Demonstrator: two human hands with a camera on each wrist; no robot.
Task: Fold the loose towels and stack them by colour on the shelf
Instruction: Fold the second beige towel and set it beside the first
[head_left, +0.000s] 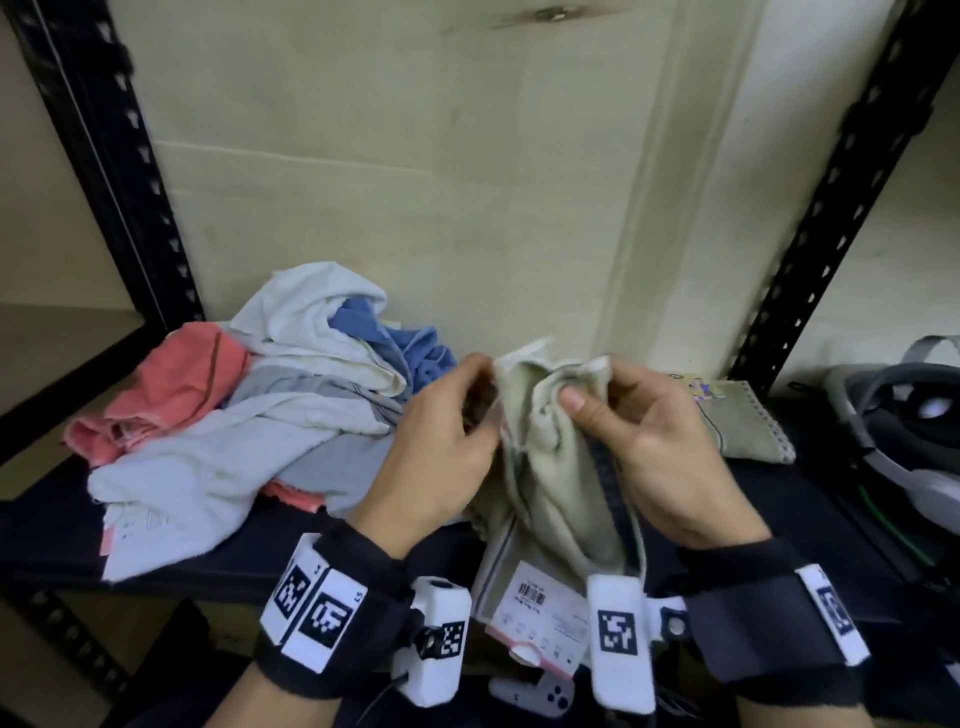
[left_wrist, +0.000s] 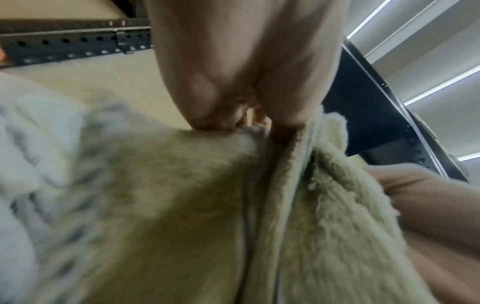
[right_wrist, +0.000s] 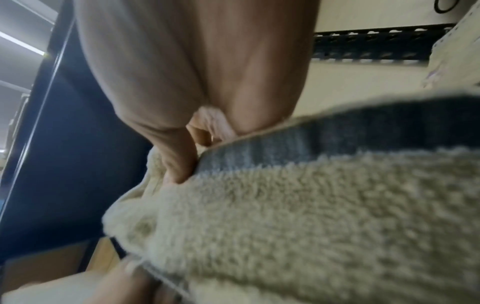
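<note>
One towel in hand: a beige towel (head_left: 550, 457) hangs bunched between both hands at centre frame, above the front edge of the black shelf (head_left: 52, 530), a retail tag (head_left: 540, 603) dangling from its lower end.
Progress: early, by the look of it; no sorted stacks by colour are visible.
Possibly done: a flat greenish-grey towel (head_left: 748, 426) lies at right of centre on the shelf, seemingly folded.
Left to do: a loose pile (head_left: 260, 405) at left of centre, in which a pink towel (head_left: 171, 384), white towels (head_left: 311, 322) and a blue towel (head_left: 410, 348) lie tangled, none folded.
Left hand: the left hand (head_left: 441, 436) pinches the towel's top edge, fingers curled around the cloth; the left wrist view shows the fingertips (left_wrist: 207, 115) pressed into the pile.
Right hand: the right hand (head_left: 660, 441) grips the opposite corner, thumb on top and fingers tucked beneath; the right wrist view shows it beside a grey woven band (right_wrist: 337, 133).
Likely step: finding the corners before spreading the towel flat.
Elsewhere: a headset (head_left: 914, 415) sits at far right.
</note>
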